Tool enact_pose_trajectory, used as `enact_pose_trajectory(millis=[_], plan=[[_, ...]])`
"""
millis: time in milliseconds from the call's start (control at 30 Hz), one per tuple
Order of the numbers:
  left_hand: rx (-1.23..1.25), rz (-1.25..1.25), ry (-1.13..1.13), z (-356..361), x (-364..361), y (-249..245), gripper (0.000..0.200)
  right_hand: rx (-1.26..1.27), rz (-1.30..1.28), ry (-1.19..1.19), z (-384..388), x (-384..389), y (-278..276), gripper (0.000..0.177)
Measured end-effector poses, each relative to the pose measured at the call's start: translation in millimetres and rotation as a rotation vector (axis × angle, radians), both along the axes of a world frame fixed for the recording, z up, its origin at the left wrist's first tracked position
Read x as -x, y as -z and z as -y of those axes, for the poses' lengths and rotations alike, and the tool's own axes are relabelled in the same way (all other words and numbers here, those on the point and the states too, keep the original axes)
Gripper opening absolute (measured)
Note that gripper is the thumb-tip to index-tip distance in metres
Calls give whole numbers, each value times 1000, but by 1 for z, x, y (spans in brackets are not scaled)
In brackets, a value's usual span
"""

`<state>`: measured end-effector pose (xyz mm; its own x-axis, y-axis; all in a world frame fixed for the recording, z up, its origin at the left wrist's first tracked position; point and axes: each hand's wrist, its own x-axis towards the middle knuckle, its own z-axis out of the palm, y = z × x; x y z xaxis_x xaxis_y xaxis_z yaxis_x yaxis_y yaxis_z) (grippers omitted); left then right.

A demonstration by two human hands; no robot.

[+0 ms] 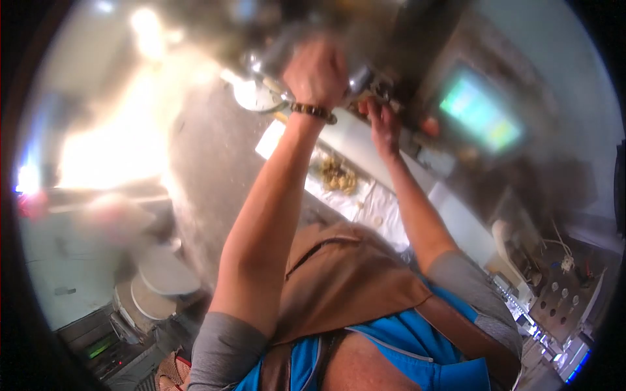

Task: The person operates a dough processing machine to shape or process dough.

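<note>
My left hand (317, 72), with a beaded bracelet at the wrist, is closed in a fist against a blurred silvery-grey object (358, 83). What lies inside that fist is hidden. Lower and to the right, my right hand (383, 125) has its fingers curled together; anything between them is too blurred to name. Between my forearms, a pile of yellowish-brown pieces (338, 174) lies on a white cloth or sheet (375, 212). Left of my left wrist is a round white dish (253, 96).
A grey surface (212, 143) extends to the left. A blurred lit screen (482, 109) is at the upper right. Round pale lids or boards (166, 270) stand at the lower left. A pale appliance (512, 251) and a cable (562, 244) are to the right.
</note>
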<state>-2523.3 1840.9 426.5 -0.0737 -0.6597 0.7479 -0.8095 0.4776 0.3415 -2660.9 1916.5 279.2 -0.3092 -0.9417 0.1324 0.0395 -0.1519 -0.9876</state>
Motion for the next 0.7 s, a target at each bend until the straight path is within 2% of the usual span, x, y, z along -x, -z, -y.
enact_pose_trajectory(millis=[167, 300, 400, 467, 600, 667, 700], plan=[[-10, -3, -1, 1, -1, 2, 7, 26, 122, -2, -5, 1, 9, 23], [16, -12, 18, 0, -1, 2, 7, 45, 128, -12, -5, 4, 5, 25], [1, -6, 17, -2, 0, 0, 8, -24, 124, -24, 2, 5, -1, 27], [-1, -9, 14, -1, 0, -1, 8, -34, 11, -52, 4, 6, -3, 29], [12, -17, 14, 0, -1, 1, 8, -52, 10, -57, -1, 10, -1, 26], [-8, -28, 15, -1, 0, 2, 8, 139, -1329, 169, -25, 27, -3, 24], [-24, -42, 17, 0, -1, 2, 8, 179, -1340, 331, -35, 28, -17, 22]])
